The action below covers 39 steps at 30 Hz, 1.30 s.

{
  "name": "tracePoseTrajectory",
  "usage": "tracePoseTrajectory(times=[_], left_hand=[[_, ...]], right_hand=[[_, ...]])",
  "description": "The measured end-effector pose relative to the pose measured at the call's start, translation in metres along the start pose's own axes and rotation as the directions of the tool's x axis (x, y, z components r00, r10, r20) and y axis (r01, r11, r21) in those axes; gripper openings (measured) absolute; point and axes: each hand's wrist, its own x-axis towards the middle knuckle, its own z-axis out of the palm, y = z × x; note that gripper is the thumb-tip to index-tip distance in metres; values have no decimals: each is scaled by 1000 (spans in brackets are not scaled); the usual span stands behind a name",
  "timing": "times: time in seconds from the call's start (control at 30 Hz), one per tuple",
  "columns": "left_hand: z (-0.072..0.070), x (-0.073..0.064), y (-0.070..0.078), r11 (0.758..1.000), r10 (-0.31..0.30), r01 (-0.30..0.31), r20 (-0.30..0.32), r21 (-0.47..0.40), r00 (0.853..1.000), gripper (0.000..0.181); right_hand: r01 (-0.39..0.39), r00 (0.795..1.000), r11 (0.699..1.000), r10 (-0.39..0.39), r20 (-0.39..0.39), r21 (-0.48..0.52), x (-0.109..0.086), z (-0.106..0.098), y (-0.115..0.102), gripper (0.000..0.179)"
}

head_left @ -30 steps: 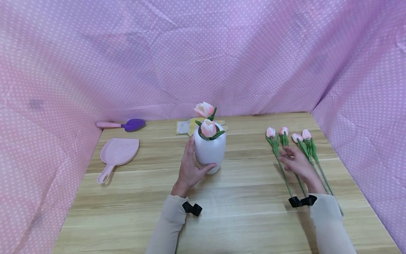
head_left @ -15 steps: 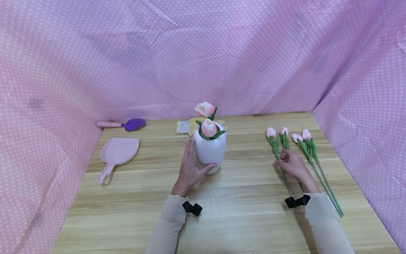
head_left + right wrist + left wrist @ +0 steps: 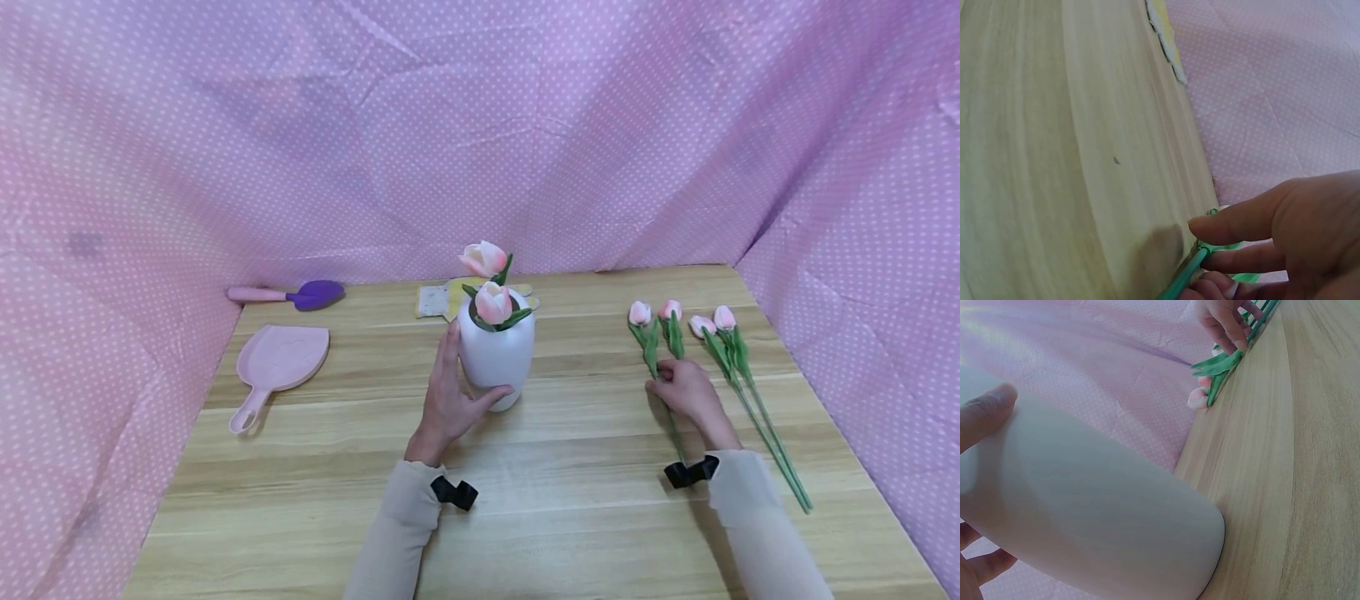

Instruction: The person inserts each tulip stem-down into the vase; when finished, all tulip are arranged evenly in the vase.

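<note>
My left hand [image 3: 450, 408] grips the side of a white vase [image 3: 500, 358], thumb on the near face. A front tulip [image 3: 494, 302] and a back tulip [image 3: 482, 258], both pink and white, stick out of its mouth. In the left wrist view the vase [image 3: 1097, 500] fills the foreground, its base at the tabletop. On the right, my right hand [image 3: 692, 396] pinches the leftmost lying tulip [image 3: 640, 314] below its leaves; the green stem [image 3: 1186, 275] shows between thumb and fingers in the right wrist view. Beside it lies another tulip [image 3: 671, 311], its lower stem hidden by the hand.
Two more tulips [image 3: 768, 433] lie further right on the wooden table [image 3: 570, 517]. At the left are a pink dustpan [image 3: 285, 358] and a purple trowel [image 3: 317, 295]. A yellow and white glove [image 3: 433, 301] lies behind the vase. Pink dotted cloth [image 3: 480, 133] hangs around the table.
My right hand has moved left and slightly toward me, from over the middle tulips to the leftmost one, and its fingers have closed on that stem. The left hand and vase stay still.
</note>
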Motion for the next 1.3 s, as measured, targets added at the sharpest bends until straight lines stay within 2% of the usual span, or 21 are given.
tracePoseTrajectory(times=[0.17, 0.37, 0.57, 0.73, 0.9, 1.03, 1.17, 1.3], left_hand=[[0, 0, 0, 1000, 29, -29, -10, 0, 1000, 130], [0, 0, -1, 1000, 27, -27, -10, 0, 1000, 131], [0, 1, -1, 1000, 28, -28, -8, -6, 1000, 131], [0, 1, -1, 999, 31, -31, -7, -9, 999, 131], [0, 1, -3, 998, 59, -59, -13, -15, 998, 128], [0, 1, -3, 998, 62, -62, -13, -16, 998, 127], [0, 0, -3, 998, 55, -55, -11, -16, 998, 128], [0, 1, -3, 998, 61, -61, -12, -10, 998, 127]], right_hand=[[6, 1000, 999, -8, -30, -39, 1, 3, -2, 46], [6, 999, 1000, -6, -41, -9, 0, 3, -6, 39], [-30, 999, 993, 26, 37, 114, -2, -1, -4, 36], [-107, 991, 960, 82, 106, 258, -2, -4, 0, 45], [-153, 981, 894, 84, 177, 422, -3, -3, 0, 51], [-185, 967, 806, 48, 249, 563, -4, -3, 2, 54], [-212, 955, 727, 11, 297, 653, -5, -3, 6, 58], [-219, 948, 674, -26, 319, 706, -6, -2, 9, 61]])
